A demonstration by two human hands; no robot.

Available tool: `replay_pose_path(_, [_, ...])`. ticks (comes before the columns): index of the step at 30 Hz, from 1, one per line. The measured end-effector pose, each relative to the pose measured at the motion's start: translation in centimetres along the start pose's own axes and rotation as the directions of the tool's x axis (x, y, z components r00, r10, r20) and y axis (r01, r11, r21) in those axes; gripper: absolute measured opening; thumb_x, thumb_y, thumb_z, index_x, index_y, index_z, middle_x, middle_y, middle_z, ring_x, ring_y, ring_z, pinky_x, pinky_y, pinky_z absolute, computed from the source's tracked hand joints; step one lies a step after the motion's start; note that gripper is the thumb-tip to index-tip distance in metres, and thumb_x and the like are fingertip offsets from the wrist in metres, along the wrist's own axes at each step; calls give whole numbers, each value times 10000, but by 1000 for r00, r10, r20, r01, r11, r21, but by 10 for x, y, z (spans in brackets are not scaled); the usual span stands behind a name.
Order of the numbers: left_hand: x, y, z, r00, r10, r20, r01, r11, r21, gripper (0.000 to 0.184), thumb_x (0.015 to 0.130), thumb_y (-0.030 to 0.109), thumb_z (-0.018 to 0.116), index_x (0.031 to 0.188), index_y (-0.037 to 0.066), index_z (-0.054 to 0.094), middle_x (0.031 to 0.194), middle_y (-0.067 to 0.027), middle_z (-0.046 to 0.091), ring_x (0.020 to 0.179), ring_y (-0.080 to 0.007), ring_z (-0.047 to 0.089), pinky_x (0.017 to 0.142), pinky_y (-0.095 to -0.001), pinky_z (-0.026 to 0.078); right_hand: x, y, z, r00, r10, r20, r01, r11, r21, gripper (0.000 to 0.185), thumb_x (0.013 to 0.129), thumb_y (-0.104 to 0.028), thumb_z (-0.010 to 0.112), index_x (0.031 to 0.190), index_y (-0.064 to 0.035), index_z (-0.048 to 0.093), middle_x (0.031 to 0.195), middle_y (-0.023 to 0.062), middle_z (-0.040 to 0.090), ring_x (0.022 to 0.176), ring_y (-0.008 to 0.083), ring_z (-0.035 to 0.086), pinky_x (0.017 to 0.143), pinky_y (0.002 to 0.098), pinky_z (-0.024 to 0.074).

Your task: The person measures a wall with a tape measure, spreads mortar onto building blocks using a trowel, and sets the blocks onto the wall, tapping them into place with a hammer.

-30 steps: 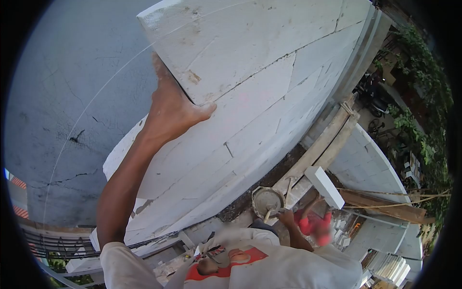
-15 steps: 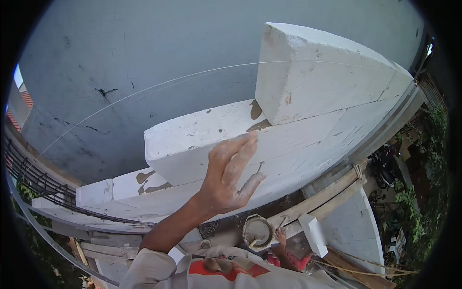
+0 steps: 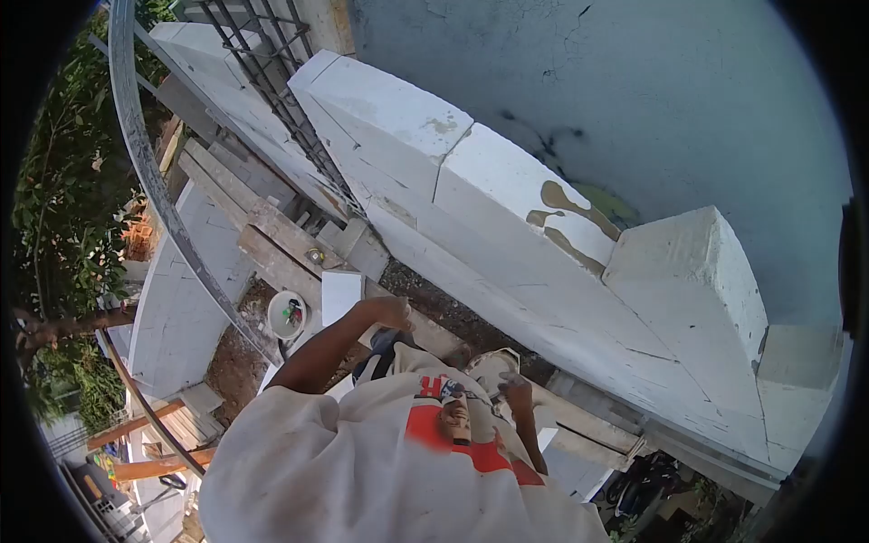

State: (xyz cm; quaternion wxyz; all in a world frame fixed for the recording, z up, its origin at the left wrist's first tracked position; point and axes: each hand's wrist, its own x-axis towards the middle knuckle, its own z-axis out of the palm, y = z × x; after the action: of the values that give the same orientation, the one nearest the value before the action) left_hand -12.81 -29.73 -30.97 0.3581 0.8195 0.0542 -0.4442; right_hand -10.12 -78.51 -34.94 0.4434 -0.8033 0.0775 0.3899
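Observation:
My left hand [image 3: 391, 312] is low in front of my body, near a white block on the planks. It is smeared and its fingers do not show clearly. Close to the rim of a mortar bucket [image 3: 490, 359] is my right hand [image 3: 517, 395], its fingers curled; what they hold, if anything, I cannot make out. Ahead runs a white block wall [image 3: 507, 281]. Wet mortar [image 3: 579, 249] lies in patches on top of one block, beside a taller upright block [image 3: 674, 253].
A grey wall [image 3: 688, 100] stands behind the blocks. Steel reinforcing bars [image 3: 288, 118] rise at the left. Wooden planks [image 3: 262, 226] run below, with a loose white block [image 3: 341, 294] and a white bucket [image 3: 287, 314]. A curved metal bar [image 3: 176, 231] crosses the left side.
My view has swung to the left. My left hand has dropped from in front of the blocks to near my body. My right hand stays near the mortar bucket, its fingers now curled.

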Motion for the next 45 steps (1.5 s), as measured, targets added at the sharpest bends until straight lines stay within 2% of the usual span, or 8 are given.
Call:
replay_pose_path(5, [2,-82,73,973,-175,152,197,970,-143,847,871,691,694,1334,-18,691,1405,-226,663,1265,-365,639,1058,-453,491,18,-103,50,993,-29,112,66,936,-346,544,745,-58,777,1284,-22,716,840,61,707,722,173,666,681,339,536])
replay_pose_path(9, [-8,-88,116,922,-259,288,380,753,-537,1212,851,788,649,1662,-14,240,1726,-246,250,1603,-397,228,1293,-470,220,38,-133,89,946,18,323,177,806,-565,610,762,-157,838,1350,-87,691,976,182,767,932,267,747,875,408,583])
replay_pose_path(16, [5,-98,107,981,-84,176,194,354,-915,512,984,293,665,1347,-65,625,1235,-225,717,1009,-261,739,897,-366,599,48,-72,77,933,-87,350,288,763,-578,455,763,-233,817,1195,-97,777,960,189,783,891,326,767,791,439,602])
replay_pose_path(22, [100,42,9,991,54,123,-6,932,-362,554,979,284,666,1388,-79,584,1269,-230,704,1056,-271,726,948,-366,568,-6,-49,45,999,-5,-42,9,993,117,310,820,-111,645,1078,-1,778,976,210,777,880,355,767,757,455,612])
replay_pose_path(24, [108,58,9,986,86,145,-51,972,-229,568,977,281,666,1402,-84,570,1281,-232,700,1072,-275,721,965,-366,558,-5,9,31,965,-239,-109,132,800,-586,344,836,-159,609,1100,-9,769,1036,240,765,946,404,749,839,502,595])
replay_pose_path(28, [108,54,6,971,108,213,-113,993,12,599,974,275,667,1430,-94,543,1304,-236,691,1104,-282,712,999,-367,538,-87,110,58,817,166,-552,-234,971,-56,286,806,-197,635,850,62,748,846,287,735,824,452,741,770,529,595])
replay_pose_path(40, [90,122,71,871,-244,426,44,903,428,794,932,351,725,1524,-106,457,1475,-335,559,1399,-377,553,1164,-417,415,-160,265,256,550,762,-342,-555,639,533,317,795,-105,681,1097,-47,756,1125,225,756,1124,402,711,961,476,568])
replay_pose_path(45, [128,63,140,956,-128,265,-215,314,925,997,874,532,787,1597,-9,365,1648,-311,306,1526,-533,272,1237,-629,260,-67,375,243,616,732,-290,-484,642,595,362,814,-203,775,1151,-72,770,1127,219,769,1109,372,726,996,454,570])
